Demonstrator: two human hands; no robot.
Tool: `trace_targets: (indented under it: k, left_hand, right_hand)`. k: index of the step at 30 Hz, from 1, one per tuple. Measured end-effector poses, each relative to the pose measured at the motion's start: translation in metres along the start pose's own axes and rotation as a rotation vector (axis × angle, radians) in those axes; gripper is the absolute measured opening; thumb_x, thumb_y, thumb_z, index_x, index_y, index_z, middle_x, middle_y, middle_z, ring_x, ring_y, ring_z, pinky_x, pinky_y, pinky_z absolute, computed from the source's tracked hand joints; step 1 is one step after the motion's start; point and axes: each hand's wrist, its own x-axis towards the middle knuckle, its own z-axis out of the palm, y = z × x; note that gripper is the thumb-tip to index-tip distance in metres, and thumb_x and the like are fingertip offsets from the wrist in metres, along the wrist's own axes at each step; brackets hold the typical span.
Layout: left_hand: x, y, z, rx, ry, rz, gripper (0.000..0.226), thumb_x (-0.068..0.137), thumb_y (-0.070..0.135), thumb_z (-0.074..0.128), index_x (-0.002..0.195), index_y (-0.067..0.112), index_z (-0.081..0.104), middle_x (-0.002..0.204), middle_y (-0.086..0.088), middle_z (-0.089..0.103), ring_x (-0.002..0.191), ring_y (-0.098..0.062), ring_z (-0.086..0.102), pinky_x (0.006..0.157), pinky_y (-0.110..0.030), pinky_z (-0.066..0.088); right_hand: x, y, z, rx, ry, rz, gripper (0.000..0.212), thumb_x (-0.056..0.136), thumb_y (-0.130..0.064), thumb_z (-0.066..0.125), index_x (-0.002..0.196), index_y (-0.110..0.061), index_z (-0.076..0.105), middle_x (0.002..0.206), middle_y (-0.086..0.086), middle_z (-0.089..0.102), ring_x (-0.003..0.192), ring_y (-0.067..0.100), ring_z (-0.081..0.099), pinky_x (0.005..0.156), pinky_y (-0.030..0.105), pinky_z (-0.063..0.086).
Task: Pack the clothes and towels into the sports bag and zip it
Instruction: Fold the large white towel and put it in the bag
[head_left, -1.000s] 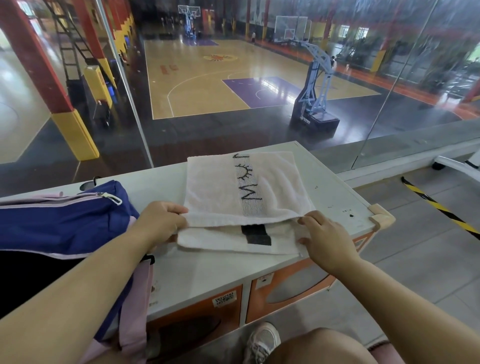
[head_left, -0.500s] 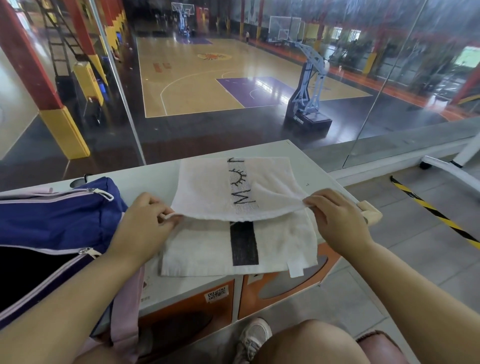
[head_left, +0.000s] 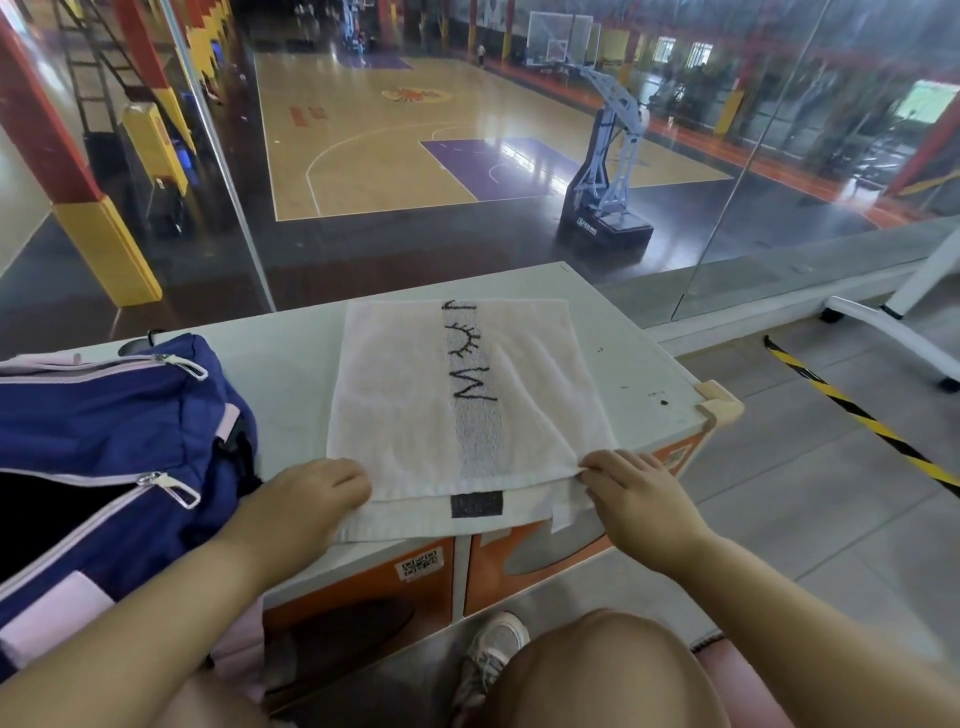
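Note:
A white towel (head_left: 415, 395) with a black stripe and dark lettering lies folded on the white cabinet top (head_left: 639, 358). Its upper layer reaches almost to the near edge, with a strip of the lower layer showing below. My left hand (head_left: 306, 499) pinches the near left corner of the upper layer. My right hand (head_left: 631, 486) pinches the near right corner. The blue sports bag (head_left: 114, 431) with pink trim lies at the left of the cabinet, its main zip open and its dark inside showing.
A glass wall (head_left: 467, 156) rises right behind the cabinet, with a basketball court beyond. The cabinet's right corner has a beige corner guard (head_left: 719, 402). Orange cabinet doors (head_left: 524, 566) face my knee (head_left: 597, 670) and shoe. A yellow-black floor tape (head_left: 857, 415) runs at the right.
Both hands lifted the towel's upper layer, then drew it toward me and laid it down, so the fold now covers nearly all of the lower layer.

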Motion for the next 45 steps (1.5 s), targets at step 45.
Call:
trace_targets:
  k: [45]
  left_hand:
    - [0.002,-0.006,0.006,0.279,0.016,0.149,0.034,0.078,0.034,0.046,0.086,0.013,0.072,0.1,-0.003,0.07,0.083,-0.018,0.068,0.057,-0.028,0.053]
  right_hand:
    - [0.038,0.038,-0.001,0.089,-0.174,0.276,0.026,0.076,0.01,0.061,0.092,-0.004,0.074,0.109,0.008,0.068,0.089,0.03,0.066,0.077,0.038,0.055]
